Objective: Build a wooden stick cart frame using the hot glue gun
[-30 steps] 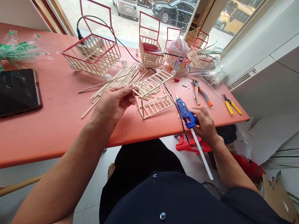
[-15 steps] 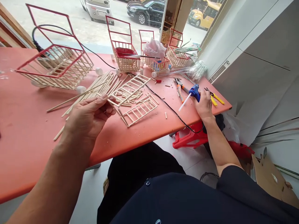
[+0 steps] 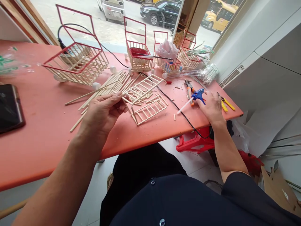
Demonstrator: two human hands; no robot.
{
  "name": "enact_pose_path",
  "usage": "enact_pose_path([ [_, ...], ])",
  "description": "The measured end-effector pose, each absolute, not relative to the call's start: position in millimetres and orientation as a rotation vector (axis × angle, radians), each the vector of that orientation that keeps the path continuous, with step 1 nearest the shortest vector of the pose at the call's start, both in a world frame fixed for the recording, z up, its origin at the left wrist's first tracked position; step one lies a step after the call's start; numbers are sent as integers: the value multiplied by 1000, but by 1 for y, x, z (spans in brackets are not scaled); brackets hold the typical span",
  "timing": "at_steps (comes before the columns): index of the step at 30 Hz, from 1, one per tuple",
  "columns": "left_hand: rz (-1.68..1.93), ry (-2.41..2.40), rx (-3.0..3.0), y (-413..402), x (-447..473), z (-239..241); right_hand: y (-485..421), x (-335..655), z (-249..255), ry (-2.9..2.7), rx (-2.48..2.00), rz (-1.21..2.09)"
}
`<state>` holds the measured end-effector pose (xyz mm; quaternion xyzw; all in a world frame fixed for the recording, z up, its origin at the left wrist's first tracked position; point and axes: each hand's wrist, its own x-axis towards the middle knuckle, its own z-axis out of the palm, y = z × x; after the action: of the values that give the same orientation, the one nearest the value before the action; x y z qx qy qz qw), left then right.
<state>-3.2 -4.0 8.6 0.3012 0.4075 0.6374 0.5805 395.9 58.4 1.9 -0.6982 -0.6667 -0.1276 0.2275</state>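
My left hand [image 3: 103, 114] hovers over the orange table [image 3: 42, 125], its fingers pinched on a thin wooden stick [image 3: 126, 103] beside a pile of loose sticks [image 3: 110, 86]. Two ladder-like stick frames [image 3: 149, 110] lie just right of it. My right hand [image 3: 211, 106] rests near the table's right edge on a blue glue gun [image 3: 198, 94], which lies on the table with its white glue stick [image 3: 184, 106] pointing left. The fingers lie over the gun's handle.
Several small stick-and-red-frame carts [image 3: 77, 64] stand along the window side. Orange-handled pliers [image 3: 188, 89] and yellow cutters [image 3: 227, 103] lie by the glue gun. A black cable [image 3: 174, 105] crosses the table. A dark tablet [image 3: 9, 108] sits at the left. A red stool [image 3: 194, 142] is below.
My right hand carried the glue gun from the near table edge to the far right and laid it down by the pliers. My left hand kept its stick.
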Motion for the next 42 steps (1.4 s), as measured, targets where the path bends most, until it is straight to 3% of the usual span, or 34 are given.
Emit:
enact_pose_path([
  [3, 1485, 941, 702, -4, -4, 9, 31, 357, 27, -1917, -1555, -269],
  [6, 1478, 946, 713, -3, -4, 9, 5, 299, 35, -2018, -1188, 106],
  [9, 1486, 950, 709, -3, -4, 8, -7, 242, 22, -2142, -988, 447],
  [13, 1470, 932, 734, -2, -5, 6, -3, 194, -2, -2138, -948, 595],
  [42, 1520, 894, 858, 1, -9, -4, 1, 169, -15, -2093, -798, 565],
])
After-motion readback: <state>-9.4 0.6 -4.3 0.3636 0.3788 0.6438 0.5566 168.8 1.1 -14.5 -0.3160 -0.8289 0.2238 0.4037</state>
